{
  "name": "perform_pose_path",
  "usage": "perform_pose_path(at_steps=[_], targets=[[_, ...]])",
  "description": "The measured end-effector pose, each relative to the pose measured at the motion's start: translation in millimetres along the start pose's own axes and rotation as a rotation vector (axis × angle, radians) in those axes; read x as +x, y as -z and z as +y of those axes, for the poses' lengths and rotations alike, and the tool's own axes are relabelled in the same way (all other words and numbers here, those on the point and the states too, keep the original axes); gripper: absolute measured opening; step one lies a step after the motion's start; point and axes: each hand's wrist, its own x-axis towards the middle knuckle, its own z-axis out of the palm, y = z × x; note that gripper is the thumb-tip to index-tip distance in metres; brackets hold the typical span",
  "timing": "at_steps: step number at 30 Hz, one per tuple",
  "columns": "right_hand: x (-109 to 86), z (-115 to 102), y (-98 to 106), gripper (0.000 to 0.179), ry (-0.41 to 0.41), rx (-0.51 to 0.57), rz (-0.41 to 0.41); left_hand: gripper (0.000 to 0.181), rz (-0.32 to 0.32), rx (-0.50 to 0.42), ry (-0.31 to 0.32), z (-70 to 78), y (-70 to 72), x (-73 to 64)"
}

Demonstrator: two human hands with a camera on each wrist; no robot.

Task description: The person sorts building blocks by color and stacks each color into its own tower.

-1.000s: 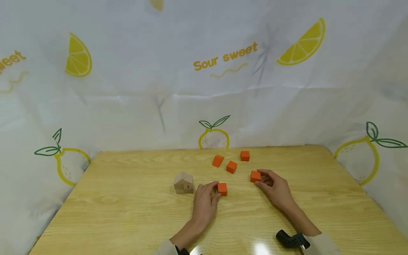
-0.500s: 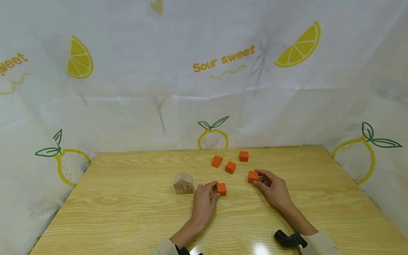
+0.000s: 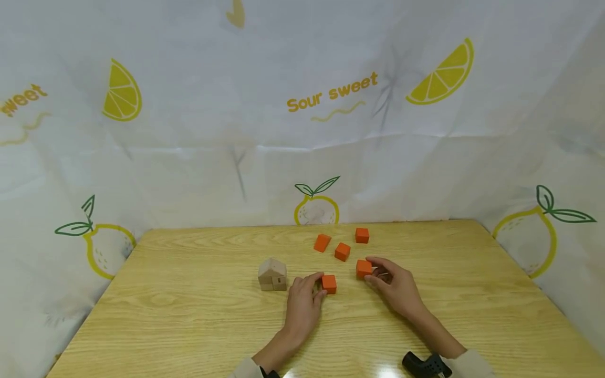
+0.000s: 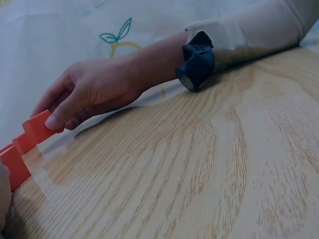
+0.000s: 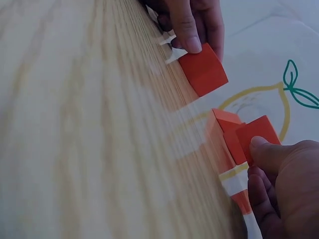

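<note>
In the head view, my left hand holds an orange cube between thumb and fingers on the tabletop. To its right, my right hand pinches a second orange cube, a short gap away from the first. The right wrist view has the left-hand cube at the top and the right-hand cube under my thumb. Whether the right-hand cube touches the table is hard to tell. Behind both hands lie three loose orange blocks: a slanted one, a turned cube and another cube.
A small house of plain wooden blocks stands just left of my left hand. The wooden table ends at a white curtain printed with lemons. Black wrist straps are on both forearms.
My right hand has moved left with its cube, narrowing the gap to the left-hand cube. The left hand stays in place. The head view has tilted slightly.
</note>
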Motion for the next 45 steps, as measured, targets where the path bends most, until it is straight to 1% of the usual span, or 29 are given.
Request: perform_pose_path(at_steps=[5, 13, 18, 25, 31, 37, 41, 45], targets=[[0.5, -5, -6, 0.039, -0.017, 0.033, -0.044, 0.035, 0.0, -0.004, 0.003, 0.3, 0.4, 1.8], [-0.2, -14, -12, 0.04, -0.006, 0.062, -0.088, 0.034, 0.012, 0.008, -0.02, 0.6, -2.3, 4.9], [-1.6, -18, -20, 0.041, -0.018, 0.061, -0.117, 0.034, 0.017, 0.03, -0.039, 0.9, -1.2, 4.5], [-4.4, -20, -25, 0.04, -0.034, 0.045, -0.15, 0.035, -0.002, 0.027, -0.009, 0.2, -1.2, 1.1], [-3.2, -18, -27, 0.04, -0.027, 0.036, -0.18, 0.035, 0.009, 0.032, -0.021, -0.7, -1.7, 1.4], [-1.8, -18, -28, 0.04, 0.001, 0.041, -0.179, 0.034, 0.022, 0.035, -0.034, -0.9, -2.3, 1.7], [-2.4, -20, -28, 0.04, -0.013, 0.041, -0.182, 0.034, 0.021, 0.038, -0.038, -0.7, -2.3, 1.2], [-3.4, -20, -29, 0.04, -0.015, 0.048, -0.186, 0.035, 0.01, 0.038, -0.026, -0.6, -1.5, 0.0]])
